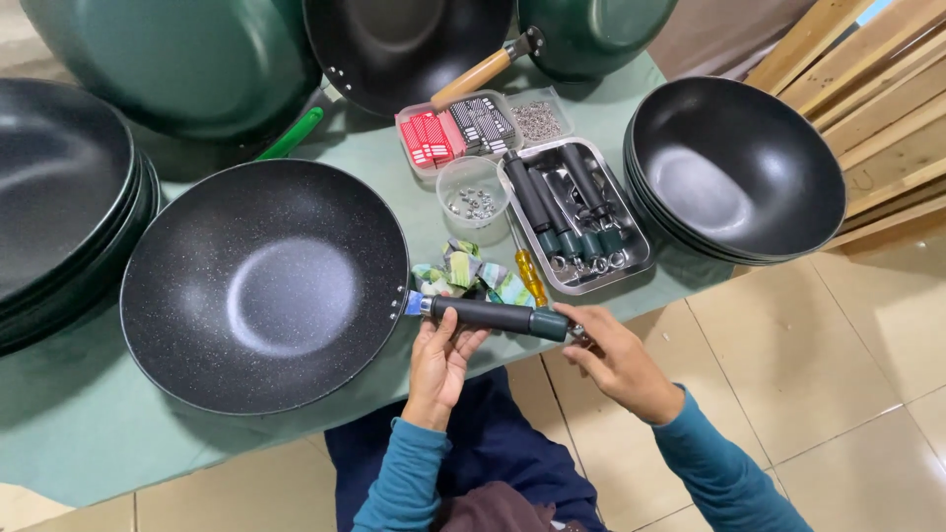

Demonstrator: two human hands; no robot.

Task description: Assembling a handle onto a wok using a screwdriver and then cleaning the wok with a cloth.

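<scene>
Seen from above, a black speckled wok [264, 286] rests on a green-covered table [89, 433]. Its dark handle [498, 316] juts over the near edge. The left hand [440, 363] wraps its fingers around the handle from below. The right hand [613, 357] pinches the handle's end; whatever it grips there is hidden. Stacked pans at left are cut off.

Cookware assembly workshop, stacked woks [737, 167], handle tray [641, 258]
</scene>
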